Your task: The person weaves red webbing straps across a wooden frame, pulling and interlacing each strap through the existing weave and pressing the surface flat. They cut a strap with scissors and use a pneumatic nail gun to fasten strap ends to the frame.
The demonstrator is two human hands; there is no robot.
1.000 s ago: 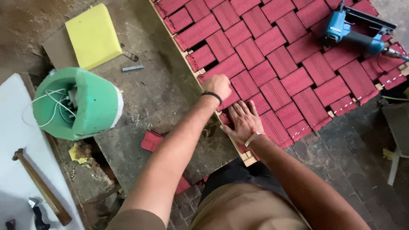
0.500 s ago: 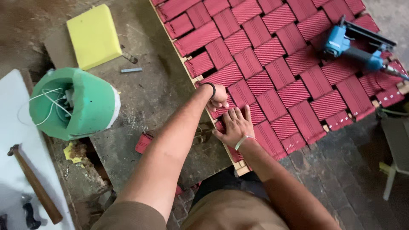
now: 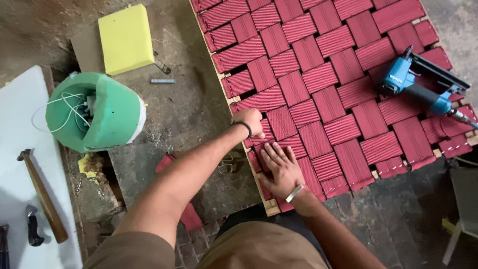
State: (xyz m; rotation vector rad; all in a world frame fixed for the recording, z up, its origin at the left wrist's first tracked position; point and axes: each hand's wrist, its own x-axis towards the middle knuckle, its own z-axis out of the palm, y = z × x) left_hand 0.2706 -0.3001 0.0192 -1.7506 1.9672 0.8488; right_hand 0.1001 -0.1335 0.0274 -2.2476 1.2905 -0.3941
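Red woven webbing panel [image 3: 338, 84] lies under both hands, w/ straps crossing over a wood frame; left hand [image 3: 251, 121] curled shut, fingers pinching at a strap near the panel's edge, black band on wrist; right hand [image 3: 281, 167] flat just below it, fingers pressed together, palm down on straps, metal bracelet on wrist; blue staple gun [image 3: 416, 84] rests on webbing well beyond fingertips; green foam-wrapped roll [image 3: 94, 112] & yellow foam block [image 3: 125, 39] lie opposite, on the floor.
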